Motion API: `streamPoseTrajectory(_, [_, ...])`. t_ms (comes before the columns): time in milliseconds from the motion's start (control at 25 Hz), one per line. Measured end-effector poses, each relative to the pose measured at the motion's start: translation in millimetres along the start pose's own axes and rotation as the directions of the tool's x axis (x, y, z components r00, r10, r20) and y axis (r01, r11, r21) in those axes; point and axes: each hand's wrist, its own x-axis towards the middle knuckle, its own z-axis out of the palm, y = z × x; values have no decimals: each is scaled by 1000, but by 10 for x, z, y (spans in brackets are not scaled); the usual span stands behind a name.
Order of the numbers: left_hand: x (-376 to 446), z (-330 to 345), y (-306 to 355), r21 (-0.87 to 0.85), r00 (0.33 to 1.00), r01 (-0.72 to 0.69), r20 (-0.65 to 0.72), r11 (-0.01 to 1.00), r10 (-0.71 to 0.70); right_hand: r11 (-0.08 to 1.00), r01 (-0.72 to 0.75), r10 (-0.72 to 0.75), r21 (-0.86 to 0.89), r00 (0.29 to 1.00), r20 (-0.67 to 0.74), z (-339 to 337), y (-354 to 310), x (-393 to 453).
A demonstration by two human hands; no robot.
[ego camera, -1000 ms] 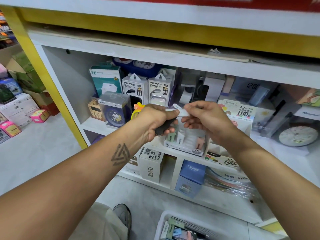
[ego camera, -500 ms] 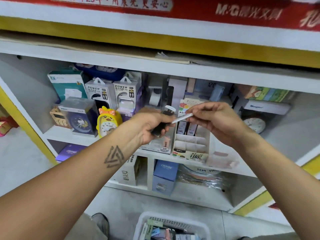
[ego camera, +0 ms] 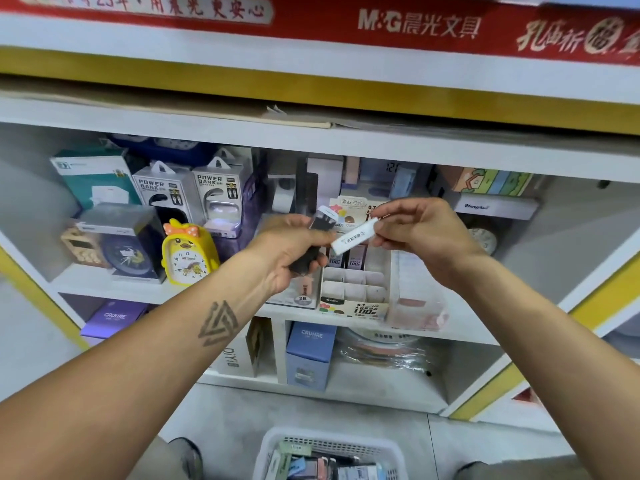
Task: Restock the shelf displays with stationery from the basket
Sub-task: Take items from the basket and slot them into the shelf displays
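Right hand point(ego camera: 424, 233) has its fingers point(ego camera: 384, 214) pinching one end of a small white lead tube point(ego camera: 354, 236), which slants down toward the left hand point(ego camera: 291, 252). Left-hand fingers are curled around a bundle of dark tubes point(ego camera: 313, 251), held upright-ish in the fist with a white cap poking out the top. Both are held up just in front of the cardboard display box point(ego camera: 353, 292), the one with the little grid of compartments on the shelf point(ego camera: 450, 336).

My guess on handling: the tube looks like light, rigid, smooth plastic, so a bit slippery. An end pinch works for steering it, but gripping nearer the middle would stop it swivelling when dropping it into a slot. The box is thin card, so its dividers probably bend if you jam things in.

Below the display box, on the floor, is the white plastic basket point(ego camera: 273, 448) with slotted walls, holding more packets.
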Motion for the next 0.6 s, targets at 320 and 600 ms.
streamPoseTrajectory(320, [114,-194,171,21,993,47,-110,999,-44,963,115,-136,-245,988,-71,21,53,99])
streamPoseTrajectory(600, [116,-318,169,92,997,58,-63,994,-53,764,291,-300,-575,950,83,216,145,118])
